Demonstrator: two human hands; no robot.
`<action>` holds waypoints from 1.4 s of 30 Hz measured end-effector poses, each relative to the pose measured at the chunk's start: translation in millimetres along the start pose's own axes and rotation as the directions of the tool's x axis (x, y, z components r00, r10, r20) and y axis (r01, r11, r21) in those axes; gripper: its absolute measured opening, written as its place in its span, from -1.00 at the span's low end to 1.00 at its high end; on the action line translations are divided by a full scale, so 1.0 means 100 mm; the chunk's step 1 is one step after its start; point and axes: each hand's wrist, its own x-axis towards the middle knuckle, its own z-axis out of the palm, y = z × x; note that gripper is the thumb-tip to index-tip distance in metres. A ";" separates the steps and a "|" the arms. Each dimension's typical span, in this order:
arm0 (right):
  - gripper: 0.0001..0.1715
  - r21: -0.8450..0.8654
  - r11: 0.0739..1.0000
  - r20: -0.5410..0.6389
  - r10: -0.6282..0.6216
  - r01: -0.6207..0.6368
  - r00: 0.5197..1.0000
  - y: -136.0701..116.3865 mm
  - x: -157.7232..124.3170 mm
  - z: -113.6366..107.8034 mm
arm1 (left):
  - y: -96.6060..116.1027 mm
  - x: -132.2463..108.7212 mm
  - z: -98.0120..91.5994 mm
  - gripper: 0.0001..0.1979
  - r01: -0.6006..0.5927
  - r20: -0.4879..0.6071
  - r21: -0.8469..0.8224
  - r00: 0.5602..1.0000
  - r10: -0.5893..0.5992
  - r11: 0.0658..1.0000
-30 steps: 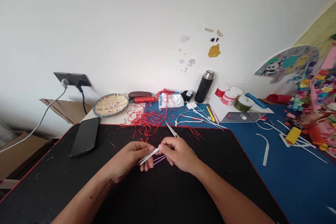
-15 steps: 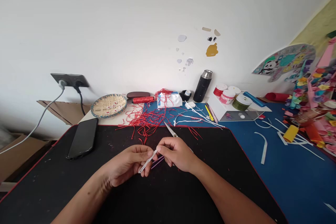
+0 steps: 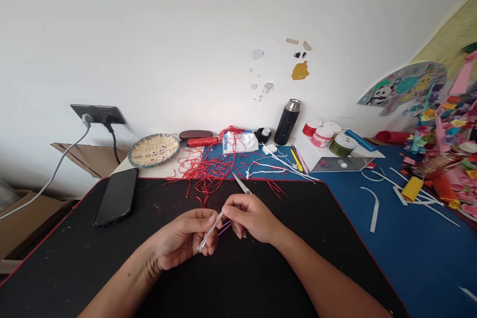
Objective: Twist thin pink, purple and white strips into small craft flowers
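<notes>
Above the black mat (image 3: 261, 278), a thin white strip (image 3: 209, 234) slants between my two hands. My left hand (image 3: 188, 233) pinches it between thumb and finger, and its lower end hangs loose below the thumb. The upper end sits in the closed fingertips of my right hand (image 3: 251, 216). Thin purple strands (image 3: 224, 228) show between the hands; which hand holds them I cannot tell. A pair of scissors (image 3: 242, 184) lies behind my right hand, its handles hidden. Red cord pieces (image 3: 208, 171) are heaped beyond my hands.
A phone (image 3: 117, 198) lies at the left near a woven basket (image 3: 154, 151). Along the wall stand a cord spool (image 3: 203, 142), a tissue pack (image 3: 241, 142), a black flask (image 3: 287, 121) and a box (image 3: 316, 151) with several tubs. Paper strips (image 3: 374, 211) and paper flowers are on the right.
The white strip tilts a little more steeply and its lower end looks slightly split. My left hand has shifted a touch downward; my right hand stays nearly still.
</notes>
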 end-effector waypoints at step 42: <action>-0.57 0.043 0.999 -0.042 0.005 -0.003 0.999 0.04 0.02 -0.01 | 0.04 -0.01 0.04 -0.61 -0.033 -0.093 0.079 0.995 0.040 0.996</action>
